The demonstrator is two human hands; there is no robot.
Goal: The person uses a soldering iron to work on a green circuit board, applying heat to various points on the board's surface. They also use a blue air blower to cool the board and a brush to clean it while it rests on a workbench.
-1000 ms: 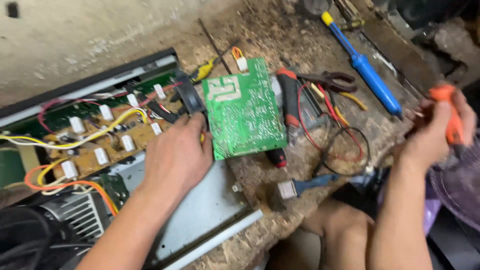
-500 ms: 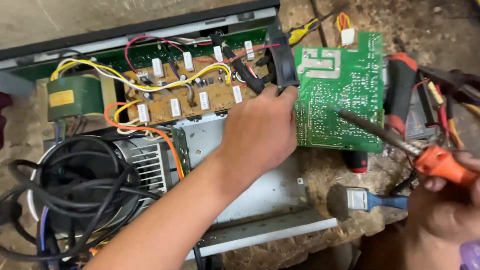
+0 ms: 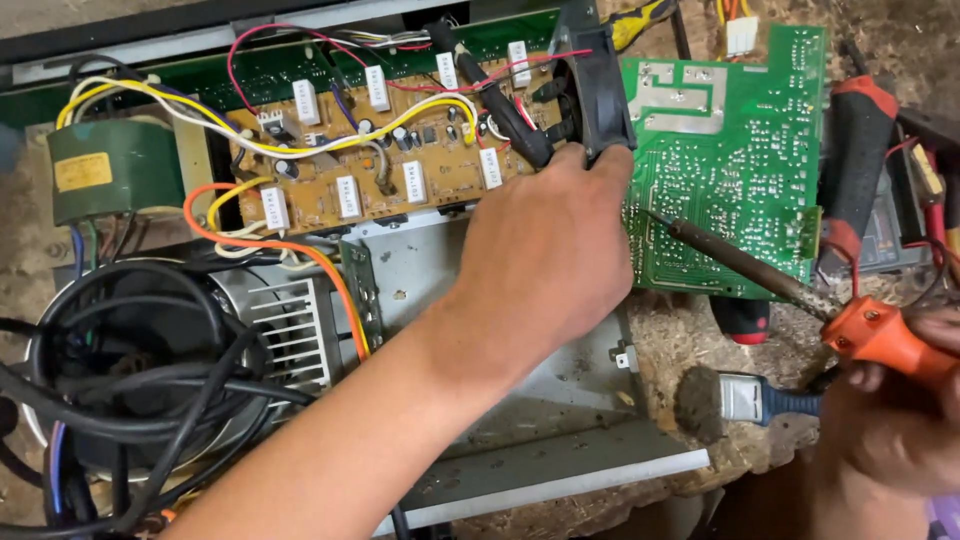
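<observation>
Right of the open chassis, the right hand has fingers clamped on the soldering iron, its long axis slanting far-left w/ tip over the green circuit board, while left-hand fingers pinch the black fan.

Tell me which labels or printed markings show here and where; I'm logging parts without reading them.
Yellow label: rectangular sticker on the green transformer, far left.
White blocks: small upright rectangles with dark print, scattered across the brown circuit board.
Green circuit board: right of the left hand, faint white print on its solder side.
No screens or packages visible.
</observation>
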